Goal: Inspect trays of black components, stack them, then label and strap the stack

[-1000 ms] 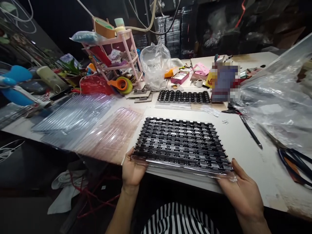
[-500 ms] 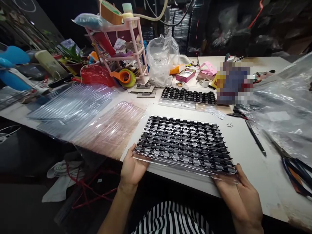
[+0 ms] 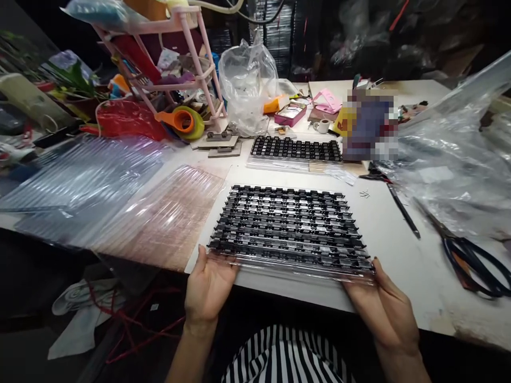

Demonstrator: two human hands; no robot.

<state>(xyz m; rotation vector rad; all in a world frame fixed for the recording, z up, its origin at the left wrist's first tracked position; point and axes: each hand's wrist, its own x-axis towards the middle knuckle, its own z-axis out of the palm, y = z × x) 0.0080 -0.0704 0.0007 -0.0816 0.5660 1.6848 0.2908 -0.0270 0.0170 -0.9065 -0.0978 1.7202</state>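
Observation:
A clear plastic tray filled with rows of small black parts with pale pins lies level at the table's near edge. My left hand grips its near left corner, thumb at the side and fingers underneath. At the near right corner, my right hand holds the tray the same way, its fingers partly hidden below the plastic. Behind it, a second tray of black parts rests on more clear plastic.
Empty clear trays are spread on the left. Scissors, a black pen-like tool and pliers lie to the right beside plastic bags. A pink rack stands at the back left.
The view has turned, so the whole scene sits further left and the scissors show more fully. Both hands keep their hold on the tray's near corners.

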